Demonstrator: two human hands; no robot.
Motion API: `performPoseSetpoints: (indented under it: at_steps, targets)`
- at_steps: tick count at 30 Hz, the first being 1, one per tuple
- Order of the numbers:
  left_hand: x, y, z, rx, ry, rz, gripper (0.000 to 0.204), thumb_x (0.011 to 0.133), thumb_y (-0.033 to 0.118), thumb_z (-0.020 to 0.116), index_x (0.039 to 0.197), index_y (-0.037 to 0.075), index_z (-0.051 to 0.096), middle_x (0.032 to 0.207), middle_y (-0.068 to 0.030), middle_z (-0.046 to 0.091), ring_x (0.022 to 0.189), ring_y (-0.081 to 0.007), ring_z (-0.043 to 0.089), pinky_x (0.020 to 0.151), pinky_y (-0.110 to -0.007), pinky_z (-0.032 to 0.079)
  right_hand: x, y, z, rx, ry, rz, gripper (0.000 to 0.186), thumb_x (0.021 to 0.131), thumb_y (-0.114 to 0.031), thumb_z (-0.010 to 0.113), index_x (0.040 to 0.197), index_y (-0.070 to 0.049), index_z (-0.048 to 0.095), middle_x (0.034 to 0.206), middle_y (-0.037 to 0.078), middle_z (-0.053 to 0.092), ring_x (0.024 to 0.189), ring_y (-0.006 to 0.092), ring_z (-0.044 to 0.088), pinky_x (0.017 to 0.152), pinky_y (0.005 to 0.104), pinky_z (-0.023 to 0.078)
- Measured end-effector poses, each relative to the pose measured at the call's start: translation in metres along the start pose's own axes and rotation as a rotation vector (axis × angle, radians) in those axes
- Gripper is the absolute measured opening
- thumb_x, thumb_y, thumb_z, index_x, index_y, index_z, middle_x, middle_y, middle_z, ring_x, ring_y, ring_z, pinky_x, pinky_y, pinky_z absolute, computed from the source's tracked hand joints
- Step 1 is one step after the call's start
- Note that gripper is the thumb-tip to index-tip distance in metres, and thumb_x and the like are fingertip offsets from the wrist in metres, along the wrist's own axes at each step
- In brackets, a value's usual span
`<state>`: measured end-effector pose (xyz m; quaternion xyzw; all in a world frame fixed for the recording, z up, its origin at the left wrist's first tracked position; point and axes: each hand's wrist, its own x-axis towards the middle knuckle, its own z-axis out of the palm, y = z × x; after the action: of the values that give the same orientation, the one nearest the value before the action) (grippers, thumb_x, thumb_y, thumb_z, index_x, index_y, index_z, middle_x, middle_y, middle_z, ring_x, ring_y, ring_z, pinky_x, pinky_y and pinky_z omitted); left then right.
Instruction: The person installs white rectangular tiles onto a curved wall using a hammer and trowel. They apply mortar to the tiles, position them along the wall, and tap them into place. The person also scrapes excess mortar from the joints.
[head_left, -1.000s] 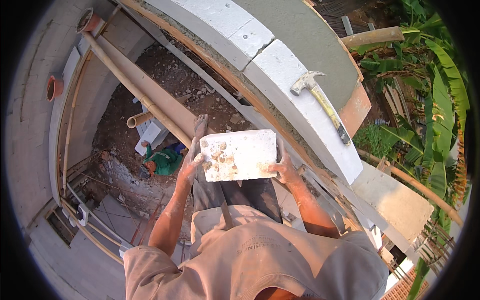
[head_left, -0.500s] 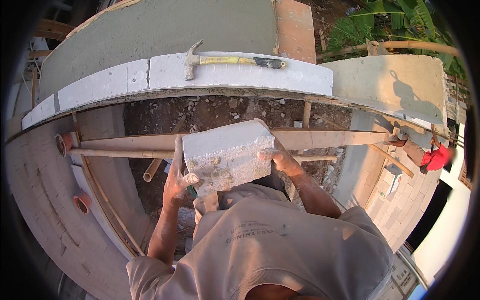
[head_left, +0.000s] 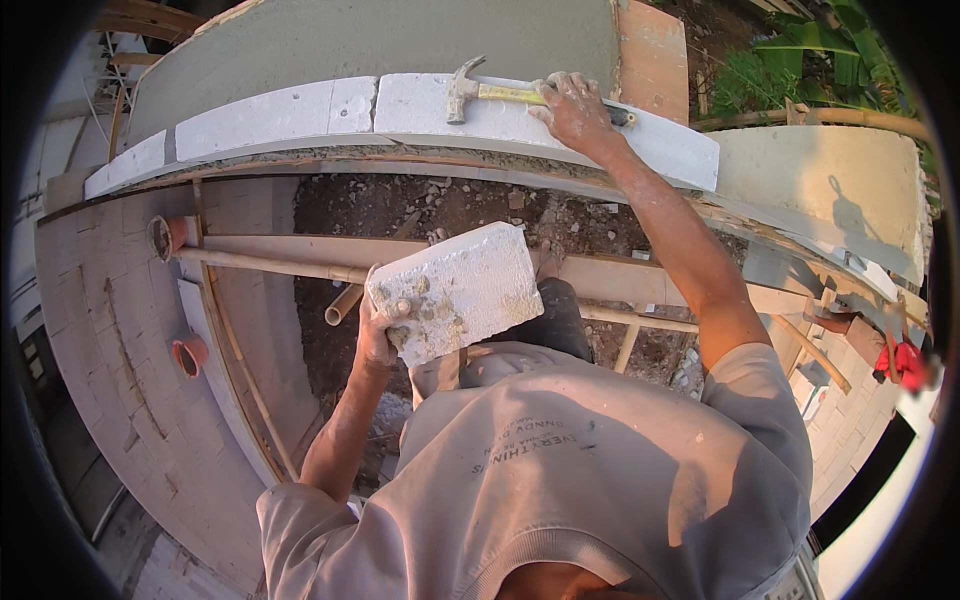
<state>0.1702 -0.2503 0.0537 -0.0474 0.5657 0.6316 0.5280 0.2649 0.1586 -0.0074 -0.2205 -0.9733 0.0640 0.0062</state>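
A white lightweight block [head_left: 470,285], spotted with lumps of mortar, is gripped by my left hand [head_left: 383,320] at its left end in front of my body. My right hand [head_left: 572,110] reaches up to a claw hammer [head_left: 463,95] with a yellow handle, its fingers around the handle. The hammer lies along a curved course of white blocks [head_left: 255,122], behind which is a bed of grey wet mortar [head_left: 350,50]. My bare feet show beyond the held block, on a narrow board.
Boards [head_left: 610,277] and bamboo poles [head_left: 270,264] span above rubble-strewn ground below me. Clay-coloured pipe ends [head_left: 188,355] project from the curved block wall at left. A worker in red [head_left: 905,365] is at far right. A pale ledge [head_left: 810,175] and plants lie at upper right.
My right hand has left the block and moved up and right onto the hammer handle. The block stays in my left hand. The view has swung round to face the curved ledge.
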Motion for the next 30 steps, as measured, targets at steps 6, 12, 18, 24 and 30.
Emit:
performPoseSetpoints:
  at_steps: [6,12,18,24,30]
  targets:
    - [-0.012,0.011,-0.013,0.047,0.098,0.105,0.106,0.058,0.016,0.075,0.147,-0.004,0.021,0.124,-0.0184,0.053,0.114,-0.0292,0.056,0.1,-0.042,0.045,0.013,0.011,0.006,-0.155,0.058,-0.184,0.035,0.092,-0.033,0.061,0.111,-0.003,0.059,0.107,0.015,0.057,0.108,0.0329,0.053,0.092,0.0467,0.041]
    - [0.006,0.016,-0.035,0.194,0.032,0.134,0.098,0.058,0.02,0.075,0.14,-0.007,0.029,0.117,-0.017,0.057,0.109,-0.0268,0.058,0.097,-0.038,0.046,-0.034,-0.012,-0.043,0.182,0.021,0.008,0.036,0.096,-0.033,0.056,0.108,0.0,0.053,0.099,0.024,0.06,0.081,0.0416,0.063,0.068,0.0486,0.049]
    - [0.027,0.016,-0.05,0.11,-0.081,-0.012,0.079,0.065,0.013,0.066,0.136,-0.004,0.037,0.113,-0.015,0.06,0.103,-0.0242,0.062,0.091,-0.037,0.051,-0.183,-0.078,-0.058,0.815,-0.35,0.193,0.04,0.092,-0.041,0.061,0.091,-0.002,0.061,0.059,0.014,0.056,0.054,0.0313,0.059,0.056,0.0425,0.045]
    - [0.049,0.016,-0.063,0.213,-0.142,-0.179,0.097,0.066,0.013,0.067,0.149,-0.007,0.02,0.118,-0.0178,0.059,0.105,-0.0257,0.061,0.093,-0.036,0.05,-0.22,-0.116,-0.064,0.899,0.01,0.436,0.034,0.094,-0.033,0.062,0.094,0.001,0.055,0.073,0.018,0.061,0.061,0.0308,0.06,0.059,0.0433,0.047]
    - [0.062,0.014,-0.07,0.25,-0.206,-0.285,0.098,0.069,0.011,0.07,0.149,-0.007,0.018,0.12,-0.0192,0.058,0.11,-0.0272,0.06,0.093,-0.038,0.05,-0.247,-0.137,-0.037,0.88,-0.104,0.363,0.039,0.098,-0.035,0.055,0.103,0.004,0.059,0.079,0.027,0.065,0.073,0.0439,0.065,0.063,0.0487,0.051]
